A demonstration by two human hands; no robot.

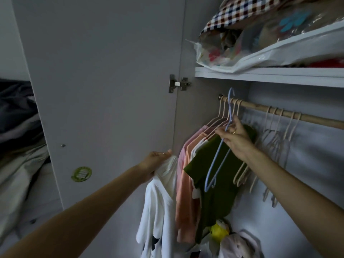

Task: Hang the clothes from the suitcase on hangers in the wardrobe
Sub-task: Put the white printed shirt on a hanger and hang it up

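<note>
Left hand (156, 164) grips a white cotton T-shirt (158, 205) by its top, fingers curled round the cloth. Right hand (236, 140) pinches a thin light-blue plastic hanger (216, 164) w/ fingertips, in front of a dark green shirt (210, 198). Behind: wooden wardrobe rail (260, 109).

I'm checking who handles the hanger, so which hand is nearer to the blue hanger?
Right. The right hand pinches the blue hanger just below its hook, near the rail. The left hand is lower and off to the left, gripping the white shirt.
</note>
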